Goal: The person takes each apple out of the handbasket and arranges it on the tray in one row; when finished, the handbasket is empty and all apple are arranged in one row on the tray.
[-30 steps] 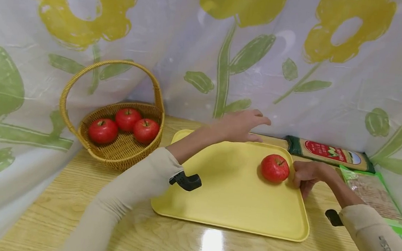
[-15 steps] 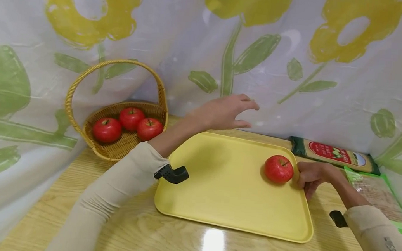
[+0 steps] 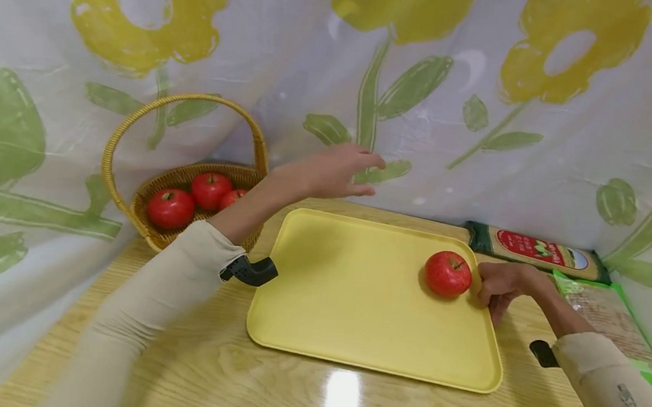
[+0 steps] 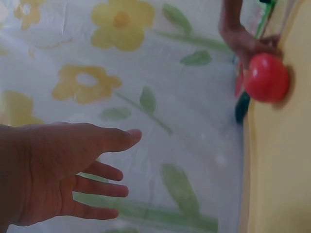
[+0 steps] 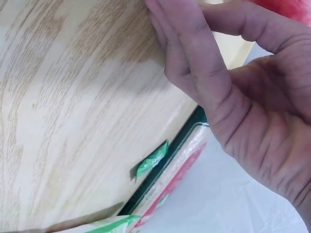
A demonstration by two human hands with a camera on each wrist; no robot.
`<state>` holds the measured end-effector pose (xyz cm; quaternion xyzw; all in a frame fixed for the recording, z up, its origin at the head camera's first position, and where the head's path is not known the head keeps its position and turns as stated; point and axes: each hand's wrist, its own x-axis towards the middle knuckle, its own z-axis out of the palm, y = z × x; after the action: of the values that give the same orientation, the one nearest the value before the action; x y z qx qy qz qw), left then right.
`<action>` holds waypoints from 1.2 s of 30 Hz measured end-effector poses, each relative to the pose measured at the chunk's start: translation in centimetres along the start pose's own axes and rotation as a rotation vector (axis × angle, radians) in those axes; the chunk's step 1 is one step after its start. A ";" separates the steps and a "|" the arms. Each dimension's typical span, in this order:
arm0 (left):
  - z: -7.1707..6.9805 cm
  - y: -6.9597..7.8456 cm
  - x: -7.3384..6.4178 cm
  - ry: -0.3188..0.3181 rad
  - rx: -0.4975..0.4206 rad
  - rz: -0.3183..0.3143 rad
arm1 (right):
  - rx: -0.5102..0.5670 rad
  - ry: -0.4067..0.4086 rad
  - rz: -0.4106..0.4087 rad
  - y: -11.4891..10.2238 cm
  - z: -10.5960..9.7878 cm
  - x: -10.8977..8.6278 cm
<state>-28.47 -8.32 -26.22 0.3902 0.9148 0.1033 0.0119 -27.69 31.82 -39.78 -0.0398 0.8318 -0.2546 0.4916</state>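
Observation:
My left hand is raised in the air above the far left edge of the yellow tray. Its fingers are spread and hold nothing; the left wrist view shows the open palm. At the tray's right rim, my right hand grips the edge with curled fingers. A red apple lies on the tray right beside that hand. On the left stands a wicker basket with a tall handle. Red apples sit in it, one partly hidden by my left forearm.
Behind the right hand lies a green-ended packet with a red label. A clear bag with green edges is at the far right on the wooden table. A flower-printed curtain hangs close behind everything.
My left hand has moved left and slightly up, away from the apple on the tray and towards the basket, with nothing in it. The right hand has stayed at the tray's rim.

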 end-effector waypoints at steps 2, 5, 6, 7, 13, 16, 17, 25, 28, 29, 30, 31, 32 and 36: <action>0.0 -0.9 -0.6 -0.024 0.000 -0.010 | 0.003 -0.001 0.002 -0.1 0.0 0.0; -0.1 -2.0 -1.5 -0.039 0.004 -0.007 | 0.008 -0.008 0.009 -0.2 -0.1 -0.2; -0.2 -2.4 -1.8 -0.039 0.011 -0.006 | 0.007 -0.007 0.012 -0.2 -0.1 -0.2; -0.3 -2.8 -2.1 -0.035 0.024 -0.007 | 0.008 -0.006 0.014 -0.2 -0.1 -0.2; -0.8 -5.1 -3.9 -0.063 0.082 -0.024 | 0.002 -0.015 0.000 -0.2 0.0 0.1; -1.0 -6.2 -4.5 -0.105 0.080 -0.035 | -0.012 -0.014 -0.003 -0.1 -0.1 0.1; -1.1 -6.5 -4.6 -0.117 0.076 -0.042 | -0.013 -0.010 -0.001 -0.1 -0.1 0.1; -1.1 -9.8 -6.3 -0.155 0.041 -0.088 | -0.016 -0.023 0.002 -0.5 -0.2 0.4; -0.8 -11.1 -7.3 -0.163 0.002 -0.135 | -0.026 -0.026 0.002 -0.6 -0.3 0.4; -0.6 -11.5 -7.6 -0.163 -0.009 -0.149 | -0.029 -0.028 0.000 -0.7 -0.4 0.4; -0.6 -11.9 -7.9 -0.160 -0.021 -0.167 | -0.029 -0.029 -0.001 -0.7 -0.4 0.5; -0.5 -12.2 -8.2 -0.152 -0.031 -0.178 | -0.028 -0.029 -0.001 -0.7 -0.5 0.4; -0.4 -12.5 -8.6 -0.147 -0.039 -0.192 | -0.026 -0.026 0.001 -0.7 -0.5 0.5; -0.1 -13.7 -9.7 -0.110 -0.047 -0.205 | -0.018 -0.008 0.001 -0.4 -0.5 0.5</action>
<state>-31.47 -24.56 -29.40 0.2992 0.9453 0.1011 0.0818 -28.44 31.50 -39.78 -0.0449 0.8320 -0.2469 0.4947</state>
